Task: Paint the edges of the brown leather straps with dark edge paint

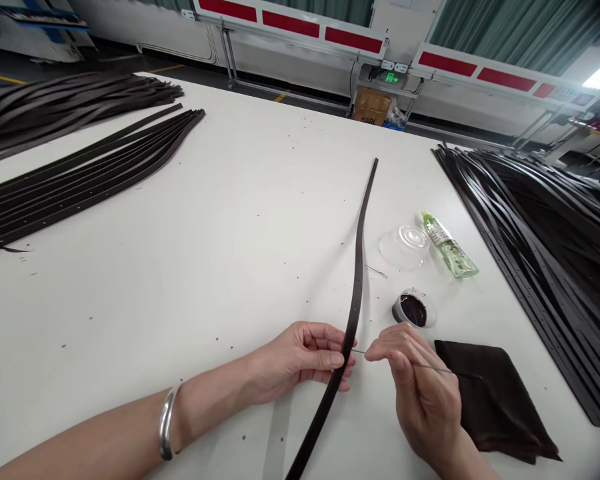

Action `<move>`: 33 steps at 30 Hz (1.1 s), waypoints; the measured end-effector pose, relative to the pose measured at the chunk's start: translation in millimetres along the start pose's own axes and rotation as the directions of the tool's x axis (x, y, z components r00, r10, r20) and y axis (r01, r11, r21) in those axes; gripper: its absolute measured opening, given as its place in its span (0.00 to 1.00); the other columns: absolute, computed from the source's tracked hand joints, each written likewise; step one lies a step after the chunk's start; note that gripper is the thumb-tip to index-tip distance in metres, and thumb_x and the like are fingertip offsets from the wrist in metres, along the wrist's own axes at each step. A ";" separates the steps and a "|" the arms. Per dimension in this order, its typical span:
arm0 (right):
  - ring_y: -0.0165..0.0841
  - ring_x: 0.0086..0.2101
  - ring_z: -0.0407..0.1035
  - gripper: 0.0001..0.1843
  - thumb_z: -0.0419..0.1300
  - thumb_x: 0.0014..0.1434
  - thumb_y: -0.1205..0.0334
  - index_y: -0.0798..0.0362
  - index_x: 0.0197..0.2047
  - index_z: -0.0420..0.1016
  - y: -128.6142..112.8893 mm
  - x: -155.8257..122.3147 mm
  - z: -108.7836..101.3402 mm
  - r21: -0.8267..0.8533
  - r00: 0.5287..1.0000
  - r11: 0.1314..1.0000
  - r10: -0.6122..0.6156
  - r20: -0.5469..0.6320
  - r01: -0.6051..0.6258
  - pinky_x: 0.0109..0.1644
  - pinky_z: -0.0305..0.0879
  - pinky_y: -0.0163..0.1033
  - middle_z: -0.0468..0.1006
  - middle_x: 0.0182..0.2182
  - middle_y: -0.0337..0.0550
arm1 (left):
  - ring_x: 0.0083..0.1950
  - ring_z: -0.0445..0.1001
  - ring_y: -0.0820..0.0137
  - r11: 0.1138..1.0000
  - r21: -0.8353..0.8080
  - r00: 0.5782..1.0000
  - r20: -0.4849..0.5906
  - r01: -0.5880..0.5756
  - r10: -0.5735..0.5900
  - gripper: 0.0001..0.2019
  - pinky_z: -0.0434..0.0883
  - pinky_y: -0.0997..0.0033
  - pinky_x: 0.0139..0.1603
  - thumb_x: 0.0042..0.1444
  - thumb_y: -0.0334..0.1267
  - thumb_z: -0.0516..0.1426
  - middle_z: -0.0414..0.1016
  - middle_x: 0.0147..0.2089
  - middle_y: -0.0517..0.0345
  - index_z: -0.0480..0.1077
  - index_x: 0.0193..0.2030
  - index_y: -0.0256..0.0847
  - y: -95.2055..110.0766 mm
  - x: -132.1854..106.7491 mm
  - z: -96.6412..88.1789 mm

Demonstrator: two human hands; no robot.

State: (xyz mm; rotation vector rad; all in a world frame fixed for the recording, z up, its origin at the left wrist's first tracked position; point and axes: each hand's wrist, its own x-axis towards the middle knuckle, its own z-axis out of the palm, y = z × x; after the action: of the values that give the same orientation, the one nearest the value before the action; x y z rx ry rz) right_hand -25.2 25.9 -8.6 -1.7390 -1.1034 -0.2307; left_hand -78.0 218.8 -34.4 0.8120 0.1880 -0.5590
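A long dark brown leather strap (359,267) with punched holes runs from the table's near edge up toward the middle. My left hand (303,357) pinches the strap on edge near its lower part, fingers closed round it. My right hand (420,393) pinches a thin metal needle-like tool (430,367), whose tip touches the strap's edge right beside my left fingers. A small cup of dark brown dye (413,309) stands just above my right hand.
A dark cloth (500,403) lies at the right of my right hand. A clear plastic lid (405,247) and a green bottle (449,247) lie beyond the cup. Piles of dark straps (545,247) fill the right side, with more straps (80,167) at far left on the white table (205,267).
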 end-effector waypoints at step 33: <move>0.31 0.34 0.74 0.18 0.43 0.71 0.70 0.52 0.44 0.74 -1.2 -11.7 -0.4 0.066 0.950 0.966 0.257 -0.178 -0.249 0.41 0.70 0.41 0.78 0.36 0.41 | 0.40 0.75 0.70 1.000 -0.019 1.000 -0.021 -0.023 0.022 0.09 0.77 0.60 0.47 0.55 0.31 0.64 0.77 0.38 0.52 0.76 0.43 0.35 -1.1 0.2 -1.2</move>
State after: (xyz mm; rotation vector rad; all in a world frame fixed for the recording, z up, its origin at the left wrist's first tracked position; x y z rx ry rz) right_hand -32.5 19.0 -14.7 -1.7621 -0.7367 -0.2032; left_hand -78.4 219.0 -36.0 0.8001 0.2024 -0.5270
